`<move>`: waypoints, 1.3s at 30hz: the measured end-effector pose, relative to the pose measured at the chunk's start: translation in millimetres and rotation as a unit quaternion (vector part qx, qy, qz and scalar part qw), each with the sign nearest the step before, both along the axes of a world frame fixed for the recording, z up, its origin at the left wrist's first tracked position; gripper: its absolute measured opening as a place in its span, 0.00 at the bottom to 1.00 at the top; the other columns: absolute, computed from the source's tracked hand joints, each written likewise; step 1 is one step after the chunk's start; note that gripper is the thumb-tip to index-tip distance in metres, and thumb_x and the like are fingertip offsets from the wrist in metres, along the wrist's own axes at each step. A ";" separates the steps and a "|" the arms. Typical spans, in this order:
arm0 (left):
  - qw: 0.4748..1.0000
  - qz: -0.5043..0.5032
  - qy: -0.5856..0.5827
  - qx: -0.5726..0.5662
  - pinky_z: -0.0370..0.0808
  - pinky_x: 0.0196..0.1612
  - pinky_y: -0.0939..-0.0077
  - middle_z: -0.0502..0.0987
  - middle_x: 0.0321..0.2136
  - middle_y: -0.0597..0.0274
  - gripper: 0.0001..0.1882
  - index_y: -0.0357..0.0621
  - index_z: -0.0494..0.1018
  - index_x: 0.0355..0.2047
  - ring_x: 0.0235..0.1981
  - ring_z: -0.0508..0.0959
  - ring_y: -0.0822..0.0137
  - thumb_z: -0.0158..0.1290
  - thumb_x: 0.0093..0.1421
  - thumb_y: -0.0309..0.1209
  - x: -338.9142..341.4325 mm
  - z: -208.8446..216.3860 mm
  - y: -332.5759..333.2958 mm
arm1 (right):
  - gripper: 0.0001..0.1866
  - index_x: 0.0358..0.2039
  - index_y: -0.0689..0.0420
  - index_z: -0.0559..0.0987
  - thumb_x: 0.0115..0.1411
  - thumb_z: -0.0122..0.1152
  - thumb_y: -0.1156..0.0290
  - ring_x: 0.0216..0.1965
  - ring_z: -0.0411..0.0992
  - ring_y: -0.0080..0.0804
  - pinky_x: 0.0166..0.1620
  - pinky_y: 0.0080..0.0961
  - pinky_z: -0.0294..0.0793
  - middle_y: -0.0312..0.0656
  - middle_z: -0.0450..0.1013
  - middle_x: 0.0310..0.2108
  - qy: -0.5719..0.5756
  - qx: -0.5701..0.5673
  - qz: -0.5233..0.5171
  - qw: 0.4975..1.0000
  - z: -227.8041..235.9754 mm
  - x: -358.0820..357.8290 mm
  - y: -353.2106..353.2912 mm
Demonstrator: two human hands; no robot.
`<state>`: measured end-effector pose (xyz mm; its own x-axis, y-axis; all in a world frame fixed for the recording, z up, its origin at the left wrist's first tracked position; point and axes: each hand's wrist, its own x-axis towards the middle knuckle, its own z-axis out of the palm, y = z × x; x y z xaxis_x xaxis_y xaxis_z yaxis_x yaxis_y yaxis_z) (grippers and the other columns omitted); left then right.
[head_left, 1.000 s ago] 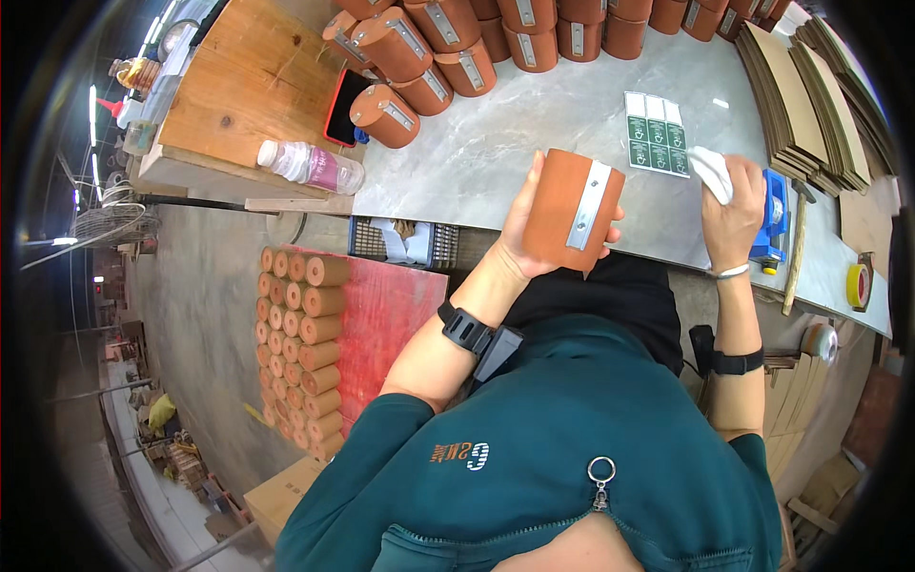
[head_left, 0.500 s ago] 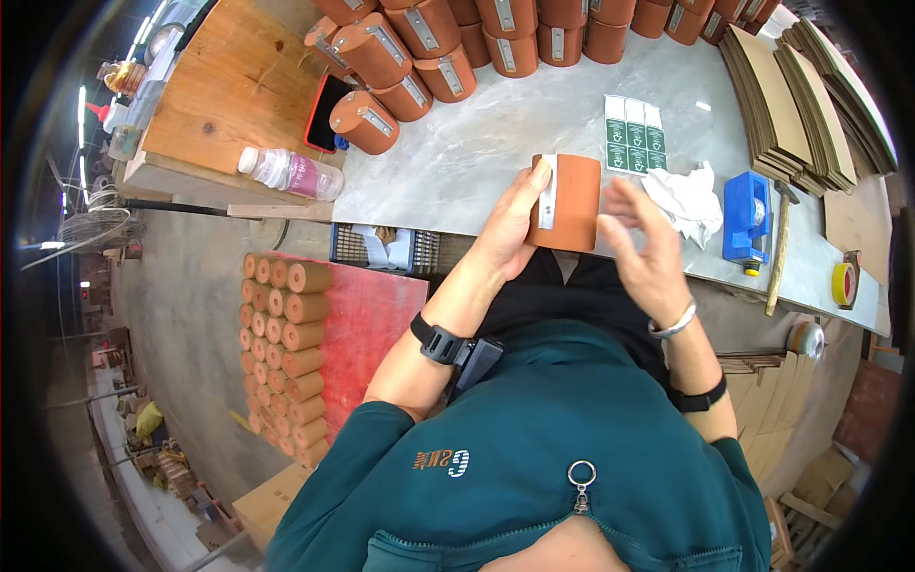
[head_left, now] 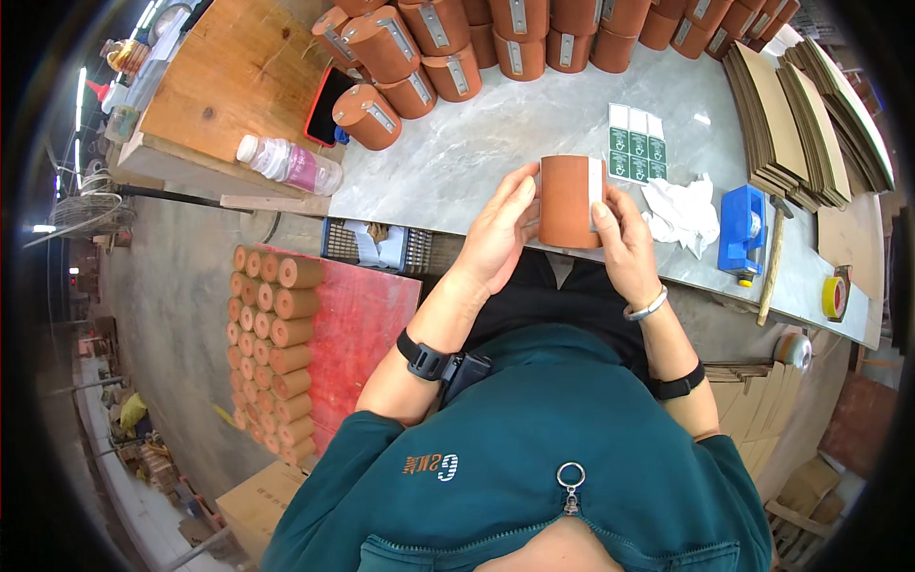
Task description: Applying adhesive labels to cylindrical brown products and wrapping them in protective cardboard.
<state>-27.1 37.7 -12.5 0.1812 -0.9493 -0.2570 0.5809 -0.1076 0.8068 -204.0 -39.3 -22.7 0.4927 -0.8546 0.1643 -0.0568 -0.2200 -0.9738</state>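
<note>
A reddish-brown cylinder (head_left: pixel 566 202) with a pale metal strip along its right side is held over the table's front edge, between my two hands. My right hand (head_left: pixel 625 240) grips its right side, the thumb lying by the strip and the other fingers partly hidden behind. Round the left side curves my left hand (head_left: pixel 498 229), its fingertips hidden at the cylinder's edge. Beyond it on the table lies a sheet of green and white labels (head_left: pixel 636 145). A crumpled white cloth or paper (head_left: pixel 682 214) rests just right of my right hand.
Stacked brown cylinders (head_left: pixel 440 76) line the table's back. Flat cardboard (head_left: pixel 774 124), a blue tape dispenser (head_left: pixel 742 229), a hammer (head_left: pixel 774 262) and yellow tape (head_left: pixel 834 296) are at right. A plastic bottle (head_left: pixel 289 164) lies at left, above rows of smaller clay cylinders (head_left: pixel 274 353) on a red board (head_left: pixel 367 334).
The cylinder has turned, its strip passing from the left side to the right. My right hand has closed on it, while my left thumb has come off the strip.
</note>
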 end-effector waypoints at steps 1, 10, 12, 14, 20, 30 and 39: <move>1.000 -0.012 0.014 -0.001 0.68 0.67 0.53 0.69 0.66 0.56 0.30 0.45 0.60 0.72 0.65 0.71 0.59 0.41 0.78 0.49 2.2 -2.7 -0.6 | 0.23 0.60 0.70 0.73 0.76 0.54 0.63 0.44 0.79 0.29 0.48 0.26 0.79 0.48 0.81 0.43 -0.025 -0.015 -0.009 1.000 -1.9 0.0 0.5; 0.983 -0.088 0.158 -0.019 0.71 0.67 0.53 0.70 0.65 0.56 0.35 0.45 0.60 0.71 0.66 0.72 0.59 0.40 0.76 0.58 -0.8 -8.2 -0.6 | 0.15 0.55 0.67 0.79 0.75 0.52 0.72 0.39 0.76 0.24 0.44 0.24 0.76 0.42 0.80 0.39 0.108 0.049 -0.006 0.993 -1.3 -3.4 -2.7; 0.990 -0.078 0.116 -0.029 0.71 0.67 0.53 0.70 0.65 0.56 0.35 0.44 0.60 0.71 0.66 0.72 0.60 0.40 0.76 0.57 2.4 -6.0 -3.5 | 0.15 0.56 0.67 0.78 0.74 0.52 0.74 0.43 0.78 0.26 0.47 0.25 0.77 0.45 0.81 0.43 0.079 -0.015 -0.024 0.996 0.4 -1.6 -1.8; 0.990 -0.058 0.125 -0.019 0.70 0.67 0.53 0.70 0.65 0.54 0.33 0.42 0.60 0.71 0.66 0.71 0.60 0.39 0.77 0.54 4.6 -4.5 -4.9 | 0.17 0.59 0.67 0.77 0.76 0.52 0.71 0.47 0.77 0.24 0.51 0.24 0.77 0.43 0.81 0.47 0.055 -0.075 -0.026 0.995 2.3 0.3 1.4; 0.992 -0.014 0.124 -0.013 0.67 0.68 0.51 0.68 0.65 0.51 0.32 0.42 0.59 0.71 0.67 0.69 0.58 0.38 0.78 0.52 6.8 -3.6 -5.0 | 0.18 0.57 0.67 0.77 0.76 0.51 0.68 0.50 0.79 0.38 0.53 0.31 0.76 0.54 0.80 0.50 0.069 -0.088 -0.023 0.993 10.0 3.1 2.0; 0.997 -0.013 0.071 -0.036 0.65 0.67 0.51 0.68 0.65 0.49 0.31 0.40 0.60 0.71 0.67 0.66 0.54 0.39 0.79 0.49 15.5 22.6 2.7 | 0.40 0.70 0.64 0.62 0.66 0.68 0.57 0.59 0.74 0.41 0.61 0.36 0.74 0.54 0.74 0.58 0.052 0.036 0.059 0.996 13.5 11.1 -15.6; 0.998 0.019 0.031 -0.048 0.65 0.68 0.57 0.69 0.64 0.57 0.28 0.42 0.64 0.70 0.66 0.68 0.64 0.51 0.75 0.41 24.0 6.0 16.6 | 0.45 0.67 0.63 0.64 0.56 0.78 0.60 0.59 0.74 0.39 0.61 0.37 0.73 0.51 0.73 0.58 0.106 -0.093 0.090 0.986 -1.7 17.1 -32.5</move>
